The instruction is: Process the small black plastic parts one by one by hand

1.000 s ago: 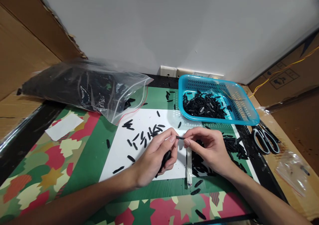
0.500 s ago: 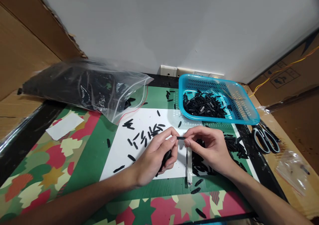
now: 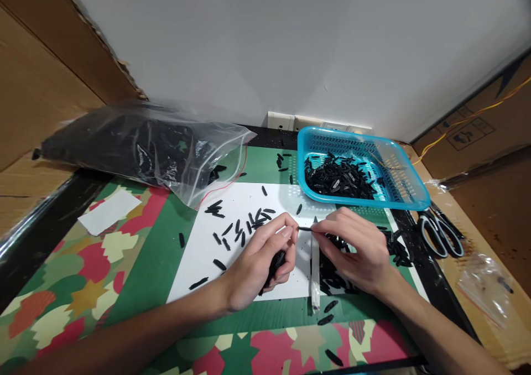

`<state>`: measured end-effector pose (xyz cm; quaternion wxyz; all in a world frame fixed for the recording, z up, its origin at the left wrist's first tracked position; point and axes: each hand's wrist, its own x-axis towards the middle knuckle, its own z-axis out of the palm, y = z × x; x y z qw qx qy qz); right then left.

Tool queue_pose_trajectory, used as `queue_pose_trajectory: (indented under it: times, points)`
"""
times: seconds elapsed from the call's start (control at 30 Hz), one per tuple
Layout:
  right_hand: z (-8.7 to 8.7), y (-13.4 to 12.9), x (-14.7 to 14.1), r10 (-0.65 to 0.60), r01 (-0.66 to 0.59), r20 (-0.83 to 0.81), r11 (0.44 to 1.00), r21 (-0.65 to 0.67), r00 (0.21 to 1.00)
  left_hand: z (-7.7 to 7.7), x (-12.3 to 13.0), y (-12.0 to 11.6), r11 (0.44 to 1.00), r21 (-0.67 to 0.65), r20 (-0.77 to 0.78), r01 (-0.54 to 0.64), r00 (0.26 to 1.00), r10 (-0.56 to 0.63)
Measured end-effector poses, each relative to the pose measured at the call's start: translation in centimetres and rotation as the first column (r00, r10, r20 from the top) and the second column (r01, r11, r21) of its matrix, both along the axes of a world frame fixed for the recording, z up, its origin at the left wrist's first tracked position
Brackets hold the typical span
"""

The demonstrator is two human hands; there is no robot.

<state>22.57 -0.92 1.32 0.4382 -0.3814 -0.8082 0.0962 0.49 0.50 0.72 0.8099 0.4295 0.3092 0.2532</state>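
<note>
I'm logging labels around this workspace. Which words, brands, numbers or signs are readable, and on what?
No words, brands or numbers can be read.
Cardboard box on the right: framed dark pictogram, too unclear to interpret.
Black piece in the blue basket: pale marks, too small to read.

A table (image 3: 267,137) with black edges carries a green sheet (image 3: 157,264) with colourful patterned borders at the left and front. On it lies a white sheet (image 3: 244,198), strewn with loose black pieces (image 3: 219,264); a denser heap (image 3: 332,278) covers its right part. A narrow white strip (image 3: 315,275) lies just left of this heap. A blue basket (image 3: 365,202) stands at the back right, a large clear bag (image 3: 124,142) lies at the back left, and a paper slip (image 3: 110,213) rests in front of the bag. Several black pieces lie directly on the green sheet and its front border.
</note>
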Motion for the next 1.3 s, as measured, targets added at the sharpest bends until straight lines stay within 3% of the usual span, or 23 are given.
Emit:
queue_pose_trajectory:
  times: [0.07, 0.13, 0.2, 0.27, 0.33, 0.4, 0.43, 0.5, 0.57, 0.7, 0.9, 1.07, 1.2, 1.3]
  points:
    - [0.2, 0.5, 1.2, -0.088, 0.068, 0.097, 0.978, 0.197, 0.991, 0.0, 0.0, 0.0, 1.0, 0.001, -0.002, -0.001, 1.0, 0.001]
    - [0.5, 1.1, 2.6, -0.272, 0.226, 0.102, 0.917, 0.329, 0.957, 0.0, 0.0, 0.0, 1.0, 0.0, -0.005, -0.007, 1.0, 0.007]
    - [0.9, 1.5, 3.5, -0.479, 0.42, 0.083, 0.83, 0.367, 0.874, 0.0, 0.0, 0.0, 1.0, -0.004, -0.011, -0.009, 1.0, 0.009]
    - [1.2, 1.4, 3.6, -0.556, 0.51, 0.075, 0.802, 0.311, 0.828, -0.1, -0.1, 0.0, 1.0, -0.007, -0.027, -0.002, 1.0, 0.002]
    - [1.4, 0.9, 2.7, -0.464, 0.442, 0.065, 0.872, 0.208, 0.884, -0.2, -0.1, 0.0, 1.0, -0.001, -0.054, 0.015, 0.998, -0.015]
    - [1.4, 0.1, 1.3, -0.222, 0.217, 0.064, 0.973, 0.086, 0.973, -0.2, -0.1, -0.1, 0.999, 0.016, -0.084, 0.036, 0.996, -0.035]
    - [1.2, -0.3, 0.5, -0.071, 0.07, 0.065, 0.997, 0.024, 0.995, -0.1, -0.1, -0.2, 0.998, 0.028, -0.098, 0.048, 0.994, -0.045]
    - [0.9, -1.1, -0.8, 0.173, -0.167, 0.091, 0.983, -0.069, 0.981, 0.0, -0.1, -0.3, 0.997, 0.05, -0.12, 0.054, 0.992, -0.048]
    - [0.5, -1.6, -1.7, 0.249, -0.236, 0.113, 0.964, -0.119, 0.962, 0.2, 0.0, -0.4, 0.997, 0.061, -0.138, 0.053, 0.989, -0.044]
    - [0.2, -1.8, -2.1, 0.246, -0.226, 0.162, 0.965, -0.134, 0.956, 0.4, 0.0, -0.6, 0.994, 0.087, -0.158, 0.062, 0.986, -0.048]
    - [1.0, -1.7, -2.5, 0.211, -0.275, 0.397, 0.955, 0.111, 0.893, 0.5, -0.2, -0.5, 0.918, 0.387, -0.238, 0.088, 0.971, 0.007]
    - [1.3, -1.6, -2.2, 0.219, -0.31, 0.397, 0.933, 0.181, 0.891, 0.9, -0.1, -0.3, 0.962, 0.255, -0.237, 0.096, 0.971, -0.034]
    - [1.4, -1.3, -1.1, 0.104, -0.181, 0.325, 0.959, 0.217, 0.94, 0.5, 0.0, -0.2, 0.992, 0.122, -0.167, 0.03, 0.986, -0.009]
    - [1.0, -0.9, -0.2, 0.031, -0.089, 0.31, 0.981, 0.174, 0.95, 0.1, 0.0, -0.1, 0.998, 0.055, -0.124, 0.021, 0.992, -0.014]
